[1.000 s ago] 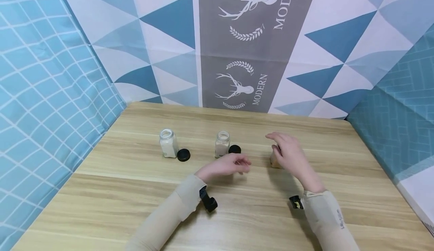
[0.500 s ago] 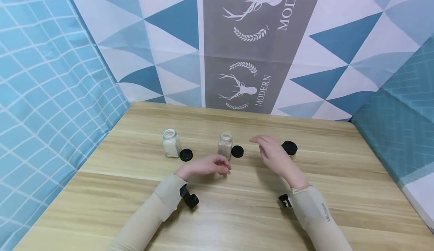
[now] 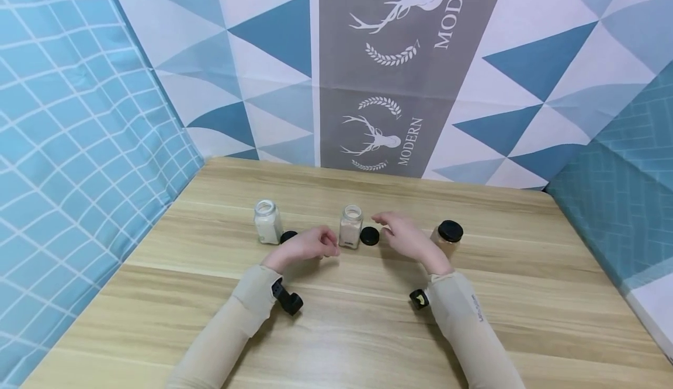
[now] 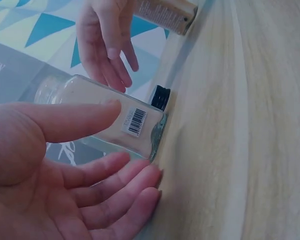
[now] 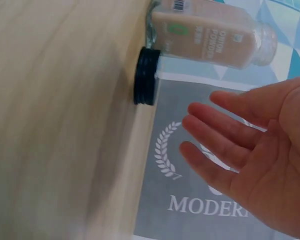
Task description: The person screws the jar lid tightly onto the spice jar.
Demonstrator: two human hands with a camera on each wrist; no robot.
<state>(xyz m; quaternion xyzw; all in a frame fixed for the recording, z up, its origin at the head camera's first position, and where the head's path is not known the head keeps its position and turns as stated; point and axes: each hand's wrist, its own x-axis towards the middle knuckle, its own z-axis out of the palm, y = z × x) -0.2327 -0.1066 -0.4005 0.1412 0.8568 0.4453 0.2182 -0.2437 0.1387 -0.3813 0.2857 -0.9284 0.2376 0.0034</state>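
A glass spice jar [image 3: 350,229] of pale powder, labelled onion powder in the right wrist view, stands uncapped mid-table. Its black lid [image 3: 370,236] lies just right of it. My left hand [image 3: 307,243] hovers left of this jar; in the left wrist view its thumb and fingers are spread beside the glass, with no clear grip. To the right of the lid, my right hand [image 3: 407,238] is held with loose, slightly bent fingers. Nothing is in it, and a gap separates it from the lid [image 5: 148,76] in the right wrist view.
Another uncapped jar [image 3: 267,223] with white powder stands at left, its black lid [image 3: 288,236] partly behind my left hand. A capped jar [image 3: 449,232] stands at right, partly behind my right arm. A patterned cloth [image 3: 278,108] hangs behind the wooden table [image 3: 357,342].
Both hands have moved left. My right hand has come away from the capped jar towards the middle lid, and my left hand has withdrawn to the middle jar's left side.
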